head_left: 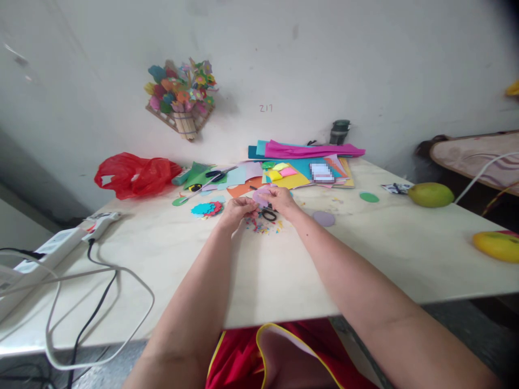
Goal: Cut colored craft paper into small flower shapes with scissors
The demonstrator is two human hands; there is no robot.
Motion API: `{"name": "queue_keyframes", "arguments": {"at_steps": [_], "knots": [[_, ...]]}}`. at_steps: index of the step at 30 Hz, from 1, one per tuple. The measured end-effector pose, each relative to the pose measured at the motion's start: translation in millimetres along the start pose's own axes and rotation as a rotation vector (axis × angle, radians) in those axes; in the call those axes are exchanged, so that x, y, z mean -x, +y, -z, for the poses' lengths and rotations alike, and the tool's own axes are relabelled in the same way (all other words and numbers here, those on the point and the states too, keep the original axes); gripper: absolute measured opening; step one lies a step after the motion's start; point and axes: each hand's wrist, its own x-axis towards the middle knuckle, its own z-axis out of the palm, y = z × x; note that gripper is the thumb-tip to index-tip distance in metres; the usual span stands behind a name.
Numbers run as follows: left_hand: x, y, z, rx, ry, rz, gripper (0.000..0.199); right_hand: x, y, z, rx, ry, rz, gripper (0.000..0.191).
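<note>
Over the middle of the table, a light purple paper circle (261,195) is between my two hands. My right hand (283,201) pinches it from the right side. My left hand (240,209) is closed, its fingertips at the paper's lower left edge. Just below the hands lie scissors (269,215) with black handles; their blades are mostly hidden. Tiny coloured paper scraps (264,228) are scattered around them. Left of my left hand rests a stack of scalloped blue paper pieces (204,209), with red scalloped pieces (215,208) beside it. Another purple paper circle (323,218) lies to the right.
Coloured sheets (300,178) and a pink roll (312,149) lie at the back. Second scissors (219,174) and a red plastic bag (135,175) are left. A power strip (57,248) with cables is near left. Mangoes (430,194) and a green circle (369,197) are right.
</note>
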Motion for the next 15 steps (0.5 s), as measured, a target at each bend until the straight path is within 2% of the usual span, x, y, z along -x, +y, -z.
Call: {"name": "queue_keyframes", "arguments": {"at_steps": [10,15], "knots": [[-1.9,-4.1,-2.1,-0.087,0.05,-0.037,0.031,-0.1,0.8,-2.6,-0.055,0.03,-0.041,0.034],[-2.1,-3.7,3.7,0.056,-0.088,0.013,0.033,0.6,-3.4,-4.1,-0.338,0.057,-0.187,0.027]]}}
